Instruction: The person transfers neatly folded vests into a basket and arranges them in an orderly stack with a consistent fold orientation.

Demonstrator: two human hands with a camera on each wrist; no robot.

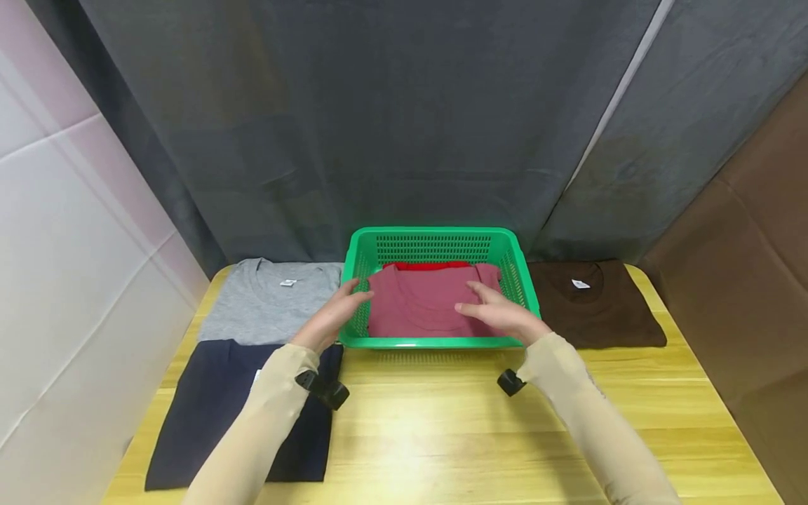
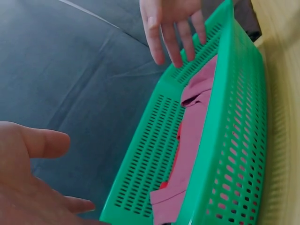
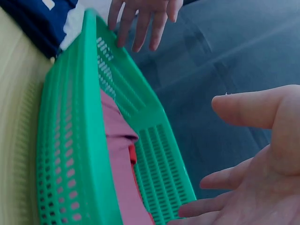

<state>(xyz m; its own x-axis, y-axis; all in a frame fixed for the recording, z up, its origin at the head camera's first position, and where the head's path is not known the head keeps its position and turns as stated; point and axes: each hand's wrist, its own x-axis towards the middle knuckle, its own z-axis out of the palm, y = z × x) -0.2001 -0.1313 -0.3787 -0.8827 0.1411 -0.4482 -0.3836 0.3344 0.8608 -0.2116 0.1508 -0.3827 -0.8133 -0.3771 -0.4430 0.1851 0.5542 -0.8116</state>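
Observation:
A green plastic basket (image 1: 435, 343) stands at the back middle of the table. Inside it lies a folded dusty-pink T-shirt (image 1: 416, 301), with a strip of red cloth (image 1: 429, 266) showing behind it. My left hand (image 1: 334, 314) hovers at the basket's left side, fingers extended and holding nothing. Over the right side is my right hand (image 1: 505, 314), its fingers also spread and nothing in them. Both palms face inward across the basket; in the left wrist view the right hand (image 2: 173, 23) hangs above the far end of the rim.
Left of the basket lies a folded grey T-shirt (image 1: 271, 301), and in front of it a navy folded garment (image 1: 202, 407), partly under my left forearm. A brown folded T-shirt (image 1: 593, 305) lies on the right. Grey curtain (image 1: 435, 126) hangs right behind the wooden table (image 1: 416, 435).

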